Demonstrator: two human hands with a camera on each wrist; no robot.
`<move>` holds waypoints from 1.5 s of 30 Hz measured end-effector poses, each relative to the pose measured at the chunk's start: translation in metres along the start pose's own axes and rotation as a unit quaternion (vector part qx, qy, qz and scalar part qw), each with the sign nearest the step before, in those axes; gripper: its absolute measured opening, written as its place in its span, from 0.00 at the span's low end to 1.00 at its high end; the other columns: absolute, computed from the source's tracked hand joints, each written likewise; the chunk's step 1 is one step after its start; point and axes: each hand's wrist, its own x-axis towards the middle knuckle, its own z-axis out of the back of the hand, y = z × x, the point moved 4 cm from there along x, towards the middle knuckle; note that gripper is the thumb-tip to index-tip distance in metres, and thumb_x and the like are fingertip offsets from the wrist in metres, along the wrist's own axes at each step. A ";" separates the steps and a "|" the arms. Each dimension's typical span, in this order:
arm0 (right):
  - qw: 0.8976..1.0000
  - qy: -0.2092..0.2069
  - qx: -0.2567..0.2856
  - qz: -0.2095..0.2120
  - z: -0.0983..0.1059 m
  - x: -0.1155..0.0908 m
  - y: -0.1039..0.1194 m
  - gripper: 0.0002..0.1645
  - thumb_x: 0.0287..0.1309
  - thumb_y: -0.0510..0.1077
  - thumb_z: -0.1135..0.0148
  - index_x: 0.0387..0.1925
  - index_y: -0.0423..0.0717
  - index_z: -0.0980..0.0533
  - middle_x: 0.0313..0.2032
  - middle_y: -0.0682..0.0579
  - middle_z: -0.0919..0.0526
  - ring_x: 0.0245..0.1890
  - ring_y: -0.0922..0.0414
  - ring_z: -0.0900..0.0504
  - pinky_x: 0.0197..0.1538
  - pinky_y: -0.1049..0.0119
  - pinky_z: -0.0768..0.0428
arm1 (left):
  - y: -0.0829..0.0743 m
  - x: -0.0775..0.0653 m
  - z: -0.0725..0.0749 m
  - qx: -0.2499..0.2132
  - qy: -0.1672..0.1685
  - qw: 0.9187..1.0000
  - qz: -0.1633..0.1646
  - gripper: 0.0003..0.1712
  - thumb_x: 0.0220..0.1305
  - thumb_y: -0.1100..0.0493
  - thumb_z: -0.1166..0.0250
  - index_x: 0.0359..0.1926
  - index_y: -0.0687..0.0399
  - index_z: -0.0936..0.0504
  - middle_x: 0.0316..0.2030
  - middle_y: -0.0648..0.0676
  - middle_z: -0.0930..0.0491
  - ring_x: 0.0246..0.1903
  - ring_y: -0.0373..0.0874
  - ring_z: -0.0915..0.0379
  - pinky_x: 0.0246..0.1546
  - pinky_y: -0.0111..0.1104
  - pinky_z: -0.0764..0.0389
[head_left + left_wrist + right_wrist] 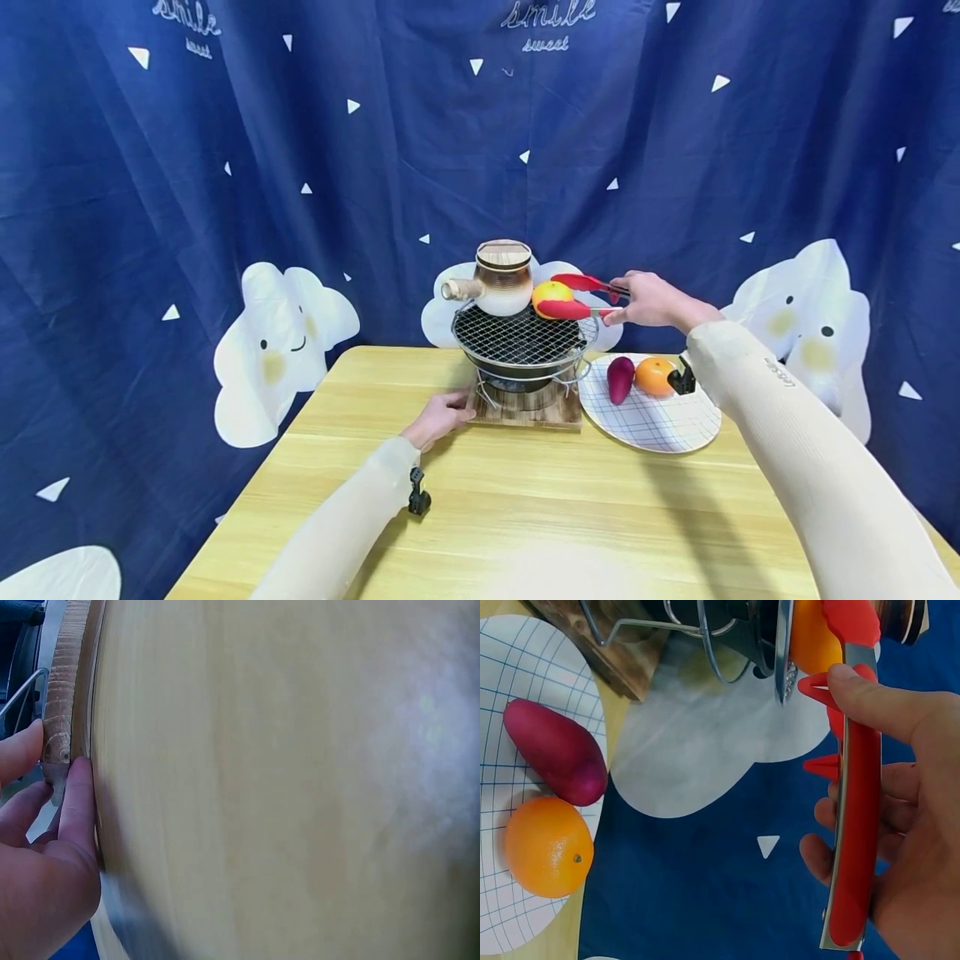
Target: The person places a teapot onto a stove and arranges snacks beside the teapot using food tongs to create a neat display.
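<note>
- Right of centre in my head view, the right hand (652, 298) curls its fingers round red tongs (564, 310).
- Near the centre, I see the tongs gripping an orange (552, 292) beside the pot (506, 292).
- Below, left of centre, the left hand (441, 417) pinches a wooden board (525, 415).

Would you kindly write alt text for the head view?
Someone's right hand holds red tongs around a yellowish fruit beside a lidded pot on a round grill; the left hand grips its wooden base. A plate holds an orange and a purple item.

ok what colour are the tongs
The tongs are red with silvery metal, clearest in the right wrist view.
</note>
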 end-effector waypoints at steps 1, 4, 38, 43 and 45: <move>1.000 0.001 0.000 0.000 0.000 0.000 0.000 0.49 0.53 0.52 0.24 0.67 0.26 0.33 0.61 0.29 0.27 0.54 0.38 0.26 0.62 0.39 0.26 | 0.000 0.000 0.000 -0.001 0.001 1.000 0.000 0.34 0.66 0.64 0.35 0.72 0.64 0.33 0.70 0.67 0.34 0.58 0.58 0.22 0.58 0.46 0.19; 1.000 0.003 0.000 0.003 0.000 -0.003 0.001 0.51 0.53 0.54 0.24 0.67 0.26 0.33 0.61 0.29 0.28 0.56 0.37 0.27 0.63 0.38 0.26 | 0.002 0.000 -0.001 0.001 0.001 1.000 0.003 0.34 0.66 0.64 0.35 0.72 0.64 0.33 0.70 0.67 0.33 0.57 0.57 0.22 0.58 0.45 0.19; 0.999 -0.037 -0.019 -0.001 0.012 -0.069 -0.040 0.57 0.49 0.61 0.23 0.67 0.26 0.34 0.54 0.31 0.24 0.49 0.39 0.24 0.54 0.38 0.22 | 0.001 -0.001 -0.002 0.000 0.002 1.000 -0.008 0.35 0.65 0.64 0.36 0.72 0.64 0.33 0.68 0.66 0.30 0.61 0.58 0.25 0.61 0.47 0.22; 0.999 -0.027 -0.013 -0.013 0.012 -0.081 -0.051 0.59 0.49 0.63 0.24 0.68 0.25 0.35 0.58 0.27 0.27 0.51 0.35 0.24 0.56 0.35 0.23 | 0.002 0.000 -0.001 0.000 0.003 1.000 -0.007 0.35 0.65 0.64 0.35 0.72 0.63 0.33 0.69 0.65 0.31 0.63 0.59 0.27 0.62 0.48 0.23; 0.999 -0.026 -0.008 -0.017 0.012 -0.086 -0.056 0.59 0.50 0.63 0.24 0.68 0.25 0.36 0.60 0.26 0.29 0.52 0.34 0.25 0.57 0.33 0.25 | 0.003 0.000 0.000 -0.002 0.004 1.000 -0.006 0.35 0.65 0.63 0.35 0.72 0.62 0.33 0.70 0.64 0.31 0.64 0.59 0.28 0.63 0.49 0.24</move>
